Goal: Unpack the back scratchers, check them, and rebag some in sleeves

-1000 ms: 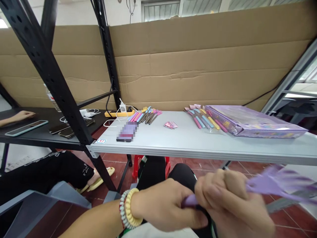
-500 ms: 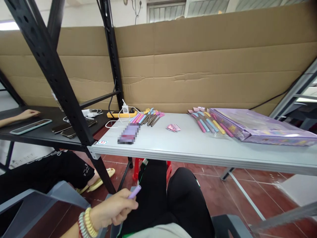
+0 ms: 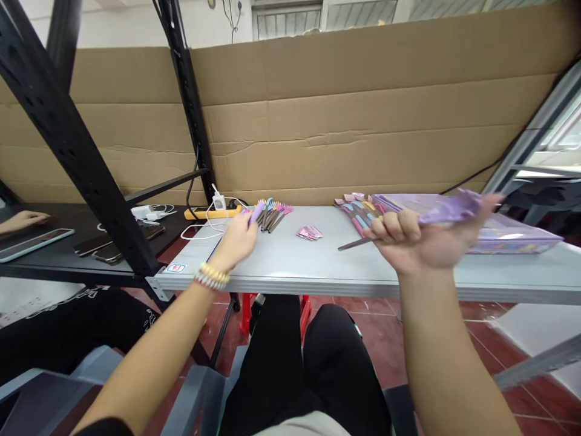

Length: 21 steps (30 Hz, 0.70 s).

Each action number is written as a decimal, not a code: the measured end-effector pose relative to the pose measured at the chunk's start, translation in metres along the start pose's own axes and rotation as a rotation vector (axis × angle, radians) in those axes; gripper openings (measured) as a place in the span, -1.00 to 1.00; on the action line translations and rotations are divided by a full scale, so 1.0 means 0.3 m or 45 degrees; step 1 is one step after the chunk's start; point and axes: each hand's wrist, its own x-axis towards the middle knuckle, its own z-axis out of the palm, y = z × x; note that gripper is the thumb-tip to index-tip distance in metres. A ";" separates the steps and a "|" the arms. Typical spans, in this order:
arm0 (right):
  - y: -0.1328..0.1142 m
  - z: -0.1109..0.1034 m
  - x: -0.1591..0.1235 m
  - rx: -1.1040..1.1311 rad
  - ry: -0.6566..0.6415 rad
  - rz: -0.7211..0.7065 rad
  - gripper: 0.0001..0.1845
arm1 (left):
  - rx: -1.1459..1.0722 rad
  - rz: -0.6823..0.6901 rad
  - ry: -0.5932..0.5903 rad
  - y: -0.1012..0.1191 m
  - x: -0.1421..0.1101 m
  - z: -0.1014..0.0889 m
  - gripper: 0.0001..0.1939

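My left hand (image 3: 236, 242) reaches over the left part of the table, its fingers closed on a short purple handle (image 3: 256, 212). Just beyond lies a bunch of back scratcher heads with rods (image 3: 276, 217), in several colours; my left hand covers what lies at their left. Raised at the right, my right hand (image 3: 420, 239) is wrapped round a purple back scratcher piece (image 3: 454, 209). Its claw end is blurred by motion, and a bare metal rod (image 3: 354, 244) sticks out to the left. Small pink cards (image 3: 309, 233) lie between the hands.
Bagged back scratchers (image 3: 358, 212) lie beside a flat purple box (image 3: 521, 236), partly behind my right hand. A yellow power strip (image 3: 213, 212) with white cables sits at the back left. Beyond a black upright post (image 3: 77, 139), another person's hand (image 3: 27, 219) rests near phones (image 3: 109, 248).
My left hand has moved from over my lap up and forward to the table with the purple handle. My right hand has come into view, raised, with the purple clawed piece.
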 end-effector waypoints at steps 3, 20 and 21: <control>0.067 -0.018 0.125 -0.146 0.054 0.248 -0.28 | 0.377 -0.165 -0.074 -0.048 0.217 0.046 -0.73; 0.313 0.129 0.227 0.478 0.339 0.297 -0.51 | -0.108 0.425 -0.426 0.077 0.208 0.254 -0.57; 0.332 0.157 0.232 0.522 0.363 0.291 -0.56 | -0.167 0.458 -0.507 0.106 0.178 0.278 -0.60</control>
